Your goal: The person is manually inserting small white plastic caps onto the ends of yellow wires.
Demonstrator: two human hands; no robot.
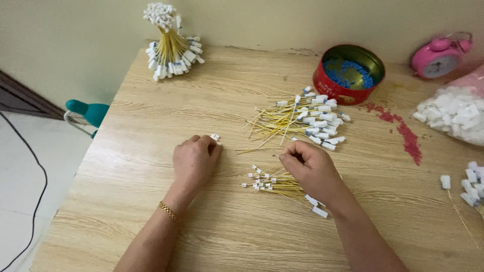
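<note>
Nearest to us lies the small bundle of yellow wires (pixel 280 184), spread on the tabletop (pixel 151 106) under our right hand (pixel 312 168); its long axis runs left to right, the small white tips fanned out toward the left and the larger white connectors trailing off behind our right wrist. Our right hand rests over it with fingers curled and thumb pressed to forefinger, pinching what seems to be a single wire, though we cannot tell for sure. Our left hand (pixel 194 161) lies palm down well to the left, fingers loosely bent, its fingertips touching a small white connector (pixel 216 137). So the bundle's tips point toward our left hand, and the right is the nearer one. A larger pile of wires (pixel 302 118) sits just beyond, near a red tin (pixel 348 73)
</note>
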